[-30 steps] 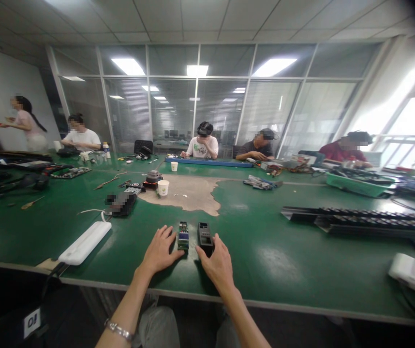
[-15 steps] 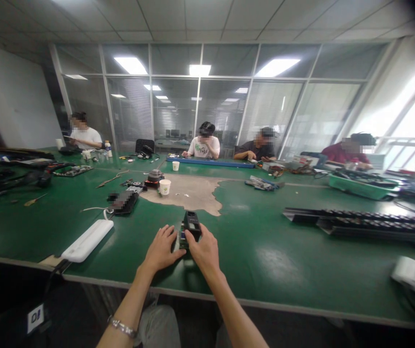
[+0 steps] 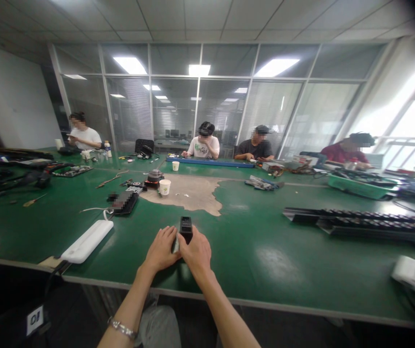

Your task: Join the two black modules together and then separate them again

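Note:
My right hand is closed round a small black box-shaped device, its thumb along the near left side. The device stands out above the hand and has dark openings in its upper face. Close on its left, my left hand curls inward with fingers together and thumb towards the right hand. A narrow greyish piece shows between the left fingers and the right thumb; whether it belongs to the device I cannot tell. Both hands are low over the near part of the green table.
To the left lie a white power strip and a black device. A paper cup stands ahead on a bare brown patch. Long black metal rails and a green basket are at the right. Several people sit across the table.
My right hand has shifted slightly left with the black device, which is now turned more upright. The green edge seen on it before is hidden. My left hand has barely moved.

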A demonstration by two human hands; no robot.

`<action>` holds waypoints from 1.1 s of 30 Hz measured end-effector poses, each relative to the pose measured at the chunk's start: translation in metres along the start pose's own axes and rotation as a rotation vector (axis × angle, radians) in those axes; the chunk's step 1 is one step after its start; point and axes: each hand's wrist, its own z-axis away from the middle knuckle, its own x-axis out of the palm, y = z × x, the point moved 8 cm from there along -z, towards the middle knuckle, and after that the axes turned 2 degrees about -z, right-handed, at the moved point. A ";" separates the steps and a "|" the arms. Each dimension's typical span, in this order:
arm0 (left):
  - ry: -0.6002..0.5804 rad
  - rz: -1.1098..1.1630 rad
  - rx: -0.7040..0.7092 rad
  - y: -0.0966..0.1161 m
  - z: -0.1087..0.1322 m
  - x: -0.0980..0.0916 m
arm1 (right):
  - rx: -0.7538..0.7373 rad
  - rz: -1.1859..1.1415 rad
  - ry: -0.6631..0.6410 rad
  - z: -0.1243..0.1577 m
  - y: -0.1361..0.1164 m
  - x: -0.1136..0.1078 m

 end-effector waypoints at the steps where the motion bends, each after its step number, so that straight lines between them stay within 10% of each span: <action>1: -0.004 -0.002 -0.005 -0.001 0.000 0.001 | -0.004 0.004 -0.002 0.002 0.000 0.001; 18: -0.008 -0.027 0.003 0.002 0.000 -0.001 | 0.019 -0.020 -0.005 0.017 0.019 0.017; 27: -0.023 -0.012 0.041 0.009 0.000 -0.006 | -0.015 -0.295 0.017 -0.006 0.001 -0.016; 33: -0.010 -0.032 0.035 0.006 -0.001 -0.003 | -0.001 -0.261 0.091 -0.013 0.037 -0.035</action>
